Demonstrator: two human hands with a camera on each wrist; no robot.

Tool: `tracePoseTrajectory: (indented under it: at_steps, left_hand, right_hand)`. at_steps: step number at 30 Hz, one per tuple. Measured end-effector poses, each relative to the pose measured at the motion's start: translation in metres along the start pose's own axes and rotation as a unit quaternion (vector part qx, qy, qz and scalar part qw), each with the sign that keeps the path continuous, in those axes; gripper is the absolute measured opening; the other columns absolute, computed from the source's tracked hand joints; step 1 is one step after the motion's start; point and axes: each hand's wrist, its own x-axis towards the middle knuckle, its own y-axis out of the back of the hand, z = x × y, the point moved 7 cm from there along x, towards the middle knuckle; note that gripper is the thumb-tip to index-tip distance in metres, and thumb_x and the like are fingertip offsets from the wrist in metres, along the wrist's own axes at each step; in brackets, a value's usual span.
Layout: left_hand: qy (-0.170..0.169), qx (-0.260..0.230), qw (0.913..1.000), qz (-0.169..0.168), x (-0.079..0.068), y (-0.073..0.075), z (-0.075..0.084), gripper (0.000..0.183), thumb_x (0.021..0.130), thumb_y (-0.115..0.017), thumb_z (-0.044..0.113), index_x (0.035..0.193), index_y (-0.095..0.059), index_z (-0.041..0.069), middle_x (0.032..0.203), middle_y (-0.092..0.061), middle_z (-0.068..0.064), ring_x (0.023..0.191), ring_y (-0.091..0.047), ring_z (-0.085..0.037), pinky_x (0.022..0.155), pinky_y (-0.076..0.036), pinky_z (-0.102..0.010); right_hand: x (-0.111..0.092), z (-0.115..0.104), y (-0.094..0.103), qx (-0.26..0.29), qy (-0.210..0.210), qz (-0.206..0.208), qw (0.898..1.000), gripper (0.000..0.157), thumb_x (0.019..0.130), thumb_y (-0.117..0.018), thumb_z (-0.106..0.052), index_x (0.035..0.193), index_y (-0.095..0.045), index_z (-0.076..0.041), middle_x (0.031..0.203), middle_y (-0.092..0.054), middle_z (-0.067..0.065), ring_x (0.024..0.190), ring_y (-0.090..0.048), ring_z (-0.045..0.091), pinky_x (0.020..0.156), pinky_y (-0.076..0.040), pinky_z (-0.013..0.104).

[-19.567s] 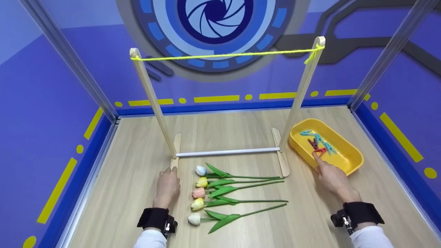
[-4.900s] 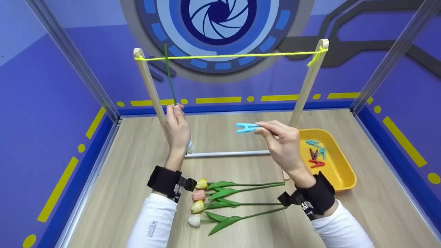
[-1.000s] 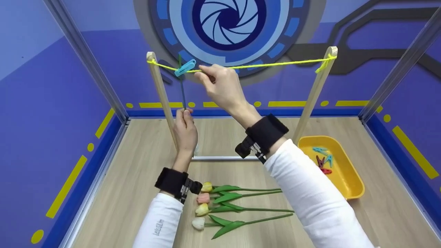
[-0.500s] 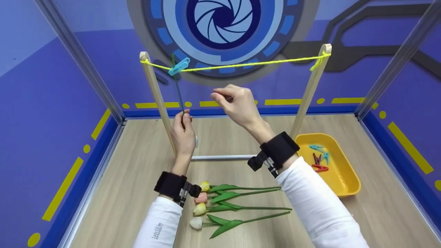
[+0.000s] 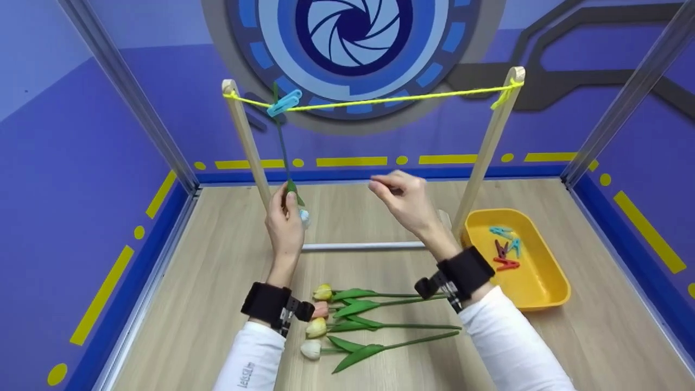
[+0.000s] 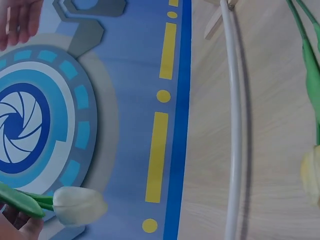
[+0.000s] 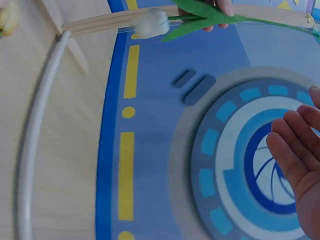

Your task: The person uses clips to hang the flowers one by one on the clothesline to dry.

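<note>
An upside-down white-blue tulip (image 5: 283, 144) hangs from the yellow string (image 5: 380, 101), its stem clipped by a light blue clothespin (image 5: 285, 102) near the left post. My left hand (image 5: 286, 225) holds it low down by the leaves, just above the bloom. In the left wrist view the tulip's bloom (image 6: 80, 205) sticks out beyond the fingers. My right hand (image 5: 404, 201) is in the air right of the tulip, fingers loosely bent and nothing in them; the right wrist view shows its fingers (image 7: 295, 145) fairly straight.
Several tulips (image 5: 355, 327) lie in a column on the table. A yellow tub (image 5: 535, 279) at right holds several blue, maroon and red clothespins. Wooden posts (image 5: 250, 141) carry the string, with a white rod (image 5: 364, 246) joining their feet. Blue panels stand around.
The right hand, which earlier held the blue clothespin, has let go of it on the string and moved down and right. The left hand has slid down the stem to the leaves.
</note>
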Motion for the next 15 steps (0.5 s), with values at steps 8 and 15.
tracePoseTrajectory:
  at_steps: [8, 15]
  left_hand:
    - [-0.013, 0.004, 0.9998, -0.014, -0.014, 0.000, -0.010, 0.039, 0.107, -0.043, 0.020, 0.140, -0.052, 0.001, 0.140, -0.056, -0.019, 0.131, -0.055, -0.032, 0.110, -0.044, -0.046]
    - [-0.045, 0.061, 0.9964, -0.039, -0.032, -0.010, -0.014, 0.035, 0.106, -0.046, 0.019, 0.135, -0.058, 0.002, 0.125, -0.063, -0.018, 0.119, -0.062, -0.032, 0.099, -0.051, -0.048]
  right_hand:
    - [-0.045, 0.034, 0.015, -0.047, -0.039, -0.016, 0.998, 0.020, 0.092, -0.072, -0.019, 0.104, -0.078, -0.004, 0.089, -0.074, 0.008, 0.078, -0.072, 0.016, 0.072, -0.053, 0.010]
    - [-0.081, 0.059, 0.036, -0.085, -0.061, -0.020, 0.994, 0.018, 0.091, -0.072, -0.017, 0.103, -0.078, -0.003, 0.088, -0.073, 0.009, 0.077, -0.071, 0.017, 0.073, -0.052, 0.009]
